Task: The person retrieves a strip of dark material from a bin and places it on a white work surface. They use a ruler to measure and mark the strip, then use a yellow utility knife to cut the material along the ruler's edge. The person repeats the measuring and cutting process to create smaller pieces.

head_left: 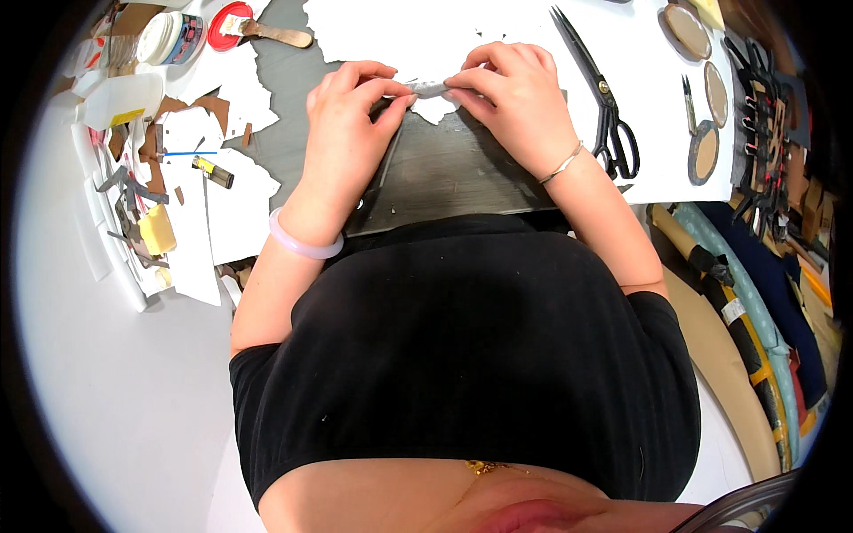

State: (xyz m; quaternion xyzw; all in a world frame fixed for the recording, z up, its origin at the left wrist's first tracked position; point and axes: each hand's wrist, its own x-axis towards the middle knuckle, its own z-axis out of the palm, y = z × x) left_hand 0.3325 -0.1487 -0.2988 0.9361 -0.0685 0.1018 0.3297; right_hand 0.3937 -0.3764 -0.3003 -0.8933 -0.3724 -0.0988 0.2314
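Left hand (pixel 348 105) and right hand (pixel 520 98): each nearly closed in a pinch, gripping opposite ends of a small grey strip (pixel 429 89), which spans the gap between them. Scissors (pixel 604 88) near, right of right hand. Red lid (pixel 217 35) left of left hand, farther out.

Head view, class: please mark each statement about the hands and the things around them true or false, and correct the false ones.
1. The left hand and the right hand both touch a small grey piece. True.
2. The right wrist is bare. False: it wears a thin bracelet.
3. Black-handled scissors lie to the right of both hands. True.
4. The left palm lies flat. False: its fingertips pinch the grey piece.
5. The red lid is beside the scissors. False: the red lid is left of both hands.
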